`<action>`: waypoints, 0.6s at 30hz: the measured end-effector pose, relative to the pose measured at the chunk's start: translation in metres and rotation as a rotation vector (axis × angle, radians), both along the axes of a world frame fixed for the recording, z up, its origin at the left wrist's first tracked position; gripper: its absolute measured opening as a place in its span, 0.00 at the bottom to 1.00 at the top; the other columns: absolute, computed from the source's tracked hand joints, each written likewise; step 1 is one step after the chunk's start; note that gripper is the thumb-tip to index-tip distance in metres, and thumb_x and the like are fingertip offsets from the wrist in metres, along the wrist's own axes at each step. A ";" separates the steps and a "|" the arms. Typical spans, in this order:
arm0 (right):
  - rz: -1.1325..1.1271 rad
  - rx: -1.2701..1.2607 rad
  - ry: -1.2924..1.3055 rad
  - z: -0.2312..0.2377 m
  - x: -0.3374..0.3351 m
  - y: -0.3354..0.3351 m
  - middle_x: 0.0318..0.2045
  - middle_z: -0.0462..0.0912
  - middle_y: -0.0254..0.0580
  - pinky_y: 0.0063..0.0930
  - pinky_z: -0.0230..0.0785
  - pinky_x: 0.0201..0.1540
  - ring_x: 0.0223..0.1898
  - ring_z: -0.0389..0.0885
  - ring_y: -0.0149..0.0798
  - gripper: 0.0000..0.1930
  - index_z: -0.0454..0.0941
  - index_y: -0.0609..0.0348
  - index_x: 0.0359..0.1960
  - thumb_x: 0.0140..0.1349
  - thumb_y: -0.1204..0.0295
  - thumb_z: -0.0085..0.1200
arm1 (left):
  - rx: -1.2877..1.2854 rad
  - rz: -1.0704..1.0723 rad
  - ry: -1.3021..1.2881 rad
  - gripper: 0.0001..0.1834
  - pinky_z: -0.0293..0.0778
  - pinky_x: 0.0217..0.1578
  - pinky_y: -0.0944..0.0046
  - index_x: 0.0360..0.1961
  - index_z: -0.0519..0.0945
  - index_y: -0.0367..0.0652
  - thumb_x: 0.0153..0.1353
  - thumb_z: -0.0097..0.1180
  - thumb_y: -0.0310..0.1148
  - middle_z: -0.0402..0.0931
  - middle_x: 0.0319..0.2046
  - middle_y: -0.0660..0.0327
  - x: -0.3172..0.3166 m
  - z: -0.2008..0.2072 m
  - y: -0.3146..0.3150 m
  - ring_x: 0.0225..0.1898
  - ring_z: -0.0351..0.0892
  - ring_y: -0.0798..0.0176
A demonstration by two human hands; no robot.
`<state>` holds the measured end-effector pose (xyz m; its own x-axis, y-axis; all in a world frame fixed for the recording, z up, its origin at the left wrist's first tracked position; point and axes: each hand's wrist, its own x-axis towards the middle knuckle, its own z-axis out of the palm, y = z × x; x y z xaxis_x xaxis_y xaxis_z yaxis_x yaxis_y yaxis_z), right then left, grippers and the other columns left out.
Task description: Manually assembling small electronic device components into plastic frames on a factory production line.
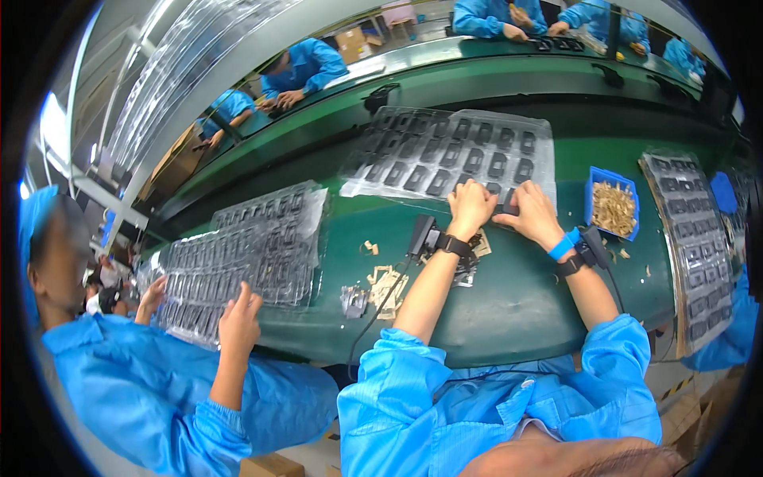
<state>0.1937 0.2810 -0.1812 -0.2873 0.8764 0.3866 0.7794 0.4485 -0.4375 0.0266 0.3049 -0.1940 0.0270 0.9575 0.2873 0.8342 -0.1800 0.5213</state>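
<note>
A clear plastic tray [347, 189] with rows of small black plastic parts [472, 162] lies in front of my hands. At its near edge my left hand [472, 208] bends its fingers down toward a small black part [509, 202]. My right hand [536, 213] pinches that part from the other side, thumb and fingers close together. Fingers partly cover the part, so its detail is hidden. Beneath my left wrist lie small cream slips [482, 245] and dark-printed pieces [465, 275], partly covered by the forearm.
At right stand a blue bin [589, 208] of tan scraps and another filled tray [690, 246]. Left of my forearm are cream slips [387, 288] and silvery pieces [354, 301]. A co-worker's hand [240, 316] is beside stacked trays [266, 246]. Cables run from my wrists.
</note>
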 end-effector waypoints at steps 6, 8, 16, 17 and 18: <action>-0.038 -0.006 0.307 0.019 0.004 -0.004 0.28 0.81 0.51 0.38 0.71 0.33 0.29 0.80 0.50 0.13 0.74 0.65 0.33 0.56 0.69 0.64 | 0.157 0.017 -0.193 0.18 0.72 0.36 0.53 0.28 0.80 0.39 0.47 0.70 0.43 0.82 0.26 0.55 -0.016 0.022 -0.015 0.32 0.82 0.50; -0.052 0.047 0.437 0.029 0.023 -0.019 0.27 0.82 0.50 0.34 0.71 0.30 0.27 0.82 0.43 0.10 0.75 0.67 0.35 0.58 0.72 0.61 | 0.150 0.018 -0.226 0.17 0.73 0.30 0.61 0.26 0.79 0.37 0.47 0.72 0.39 0.80 0.23 0.57 -0.011 0.042 -0.032 0.29 0.82 0.57; 0.203 -0.877 0.946 0.003 0.065 -0.122 0.41 0.77 0.41 0.24 0.83 0.38 0.38 0.82 0.33 0.12 0.70 0.65 0.51 0.67 0.81 0.50 | -0.732 -0.253 -1.357 0.15 0.82 0.39 0.62 0.53 0.71 0.38 0.71 0.49 0.35 0.80 0.42 0.48 -0.027 0.035 -0.181 0.38 0.84 0.55; 0.206 -0.831 1.022 -0.011 0.061 -0.131 0.46 0.75 0.44 0.26 0.83 0.41 0.45 0.80 0.34 0.13 0.69 0.64 0.52 0.67 0.81 0.49 | -0.780 -0.231 -1.367 0.16 0.82 0.38 0.61 0.55 0.71 0.37 0.72 0.48 0.34 0.79 0.44 0.46 -0.027 0.023 -0.195 0.39 0.85 0.52; 0.169 -0.912 1.058 -0.014 0.058 -0.137 0.49 0.73 0.45 0.27 0.83 0.44 0.47 0.79 0.35 0.13 0.69 0.64 0.52 0.66 0.82 0.50 | -0.813 -0.191 -1.335 0.16 0.83 0.37 0.61 0.55 0.71 0.35 0.71 0.48 0.33 0.79 0.42 0.49 -0.026 0.015 -0.205 0.37 0.85 0.52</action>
<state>0.2521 0.1436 -0.1956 -0.3473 0.9173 -0.1946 -0.1311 -0.2530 -0.9585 0.0006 0.1003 -0.1785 0.3183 0.8737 -0.3679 -0.2902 0.4593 0.8395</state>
